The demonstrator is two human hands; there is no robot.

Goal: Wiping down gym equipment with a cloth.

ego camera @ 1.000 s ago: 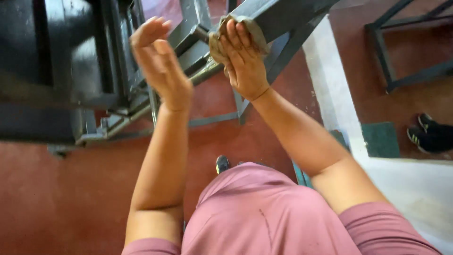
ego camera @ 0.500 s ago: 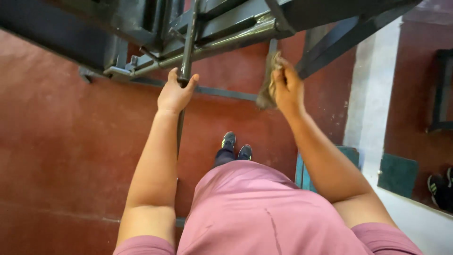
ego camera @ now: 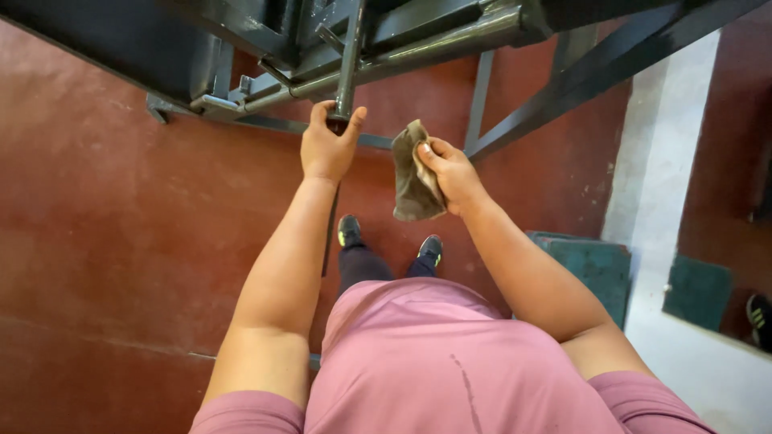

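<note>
A crumpled grey-brown rag (ego camera: pixel 416 174) hangs in the middle of the scene, above the red floor (ego camera: pixel 121 241) and just right of a thin dark metal bar (ego camera: pixel 349 60) that runs away from the viewer into a machine frame. The right hand (ego camera: pixel 452 173) has its fingers and thumb pinched together on the rag's upper right edge, so the cloth droops down and to the left of the palm. The rag touches neither the bar nor the frame.

Just to the left, the left hand (ego camera: pixel 328 145) is wrapped around the near end of the bar, fingers and thumb closed about it.

Farther off, across the top, lies the dark grey steel machine frame (ego camera: pixel 418 40), with a slanting brace running to the right. Below the hands, two dark shoes (ego camera: pixel 389 239) stand on the floor. At the right, a green block (ego camera: pixel 591 269) sits against a pale raised ledge (ego camera: pixel 667 193).
</note>
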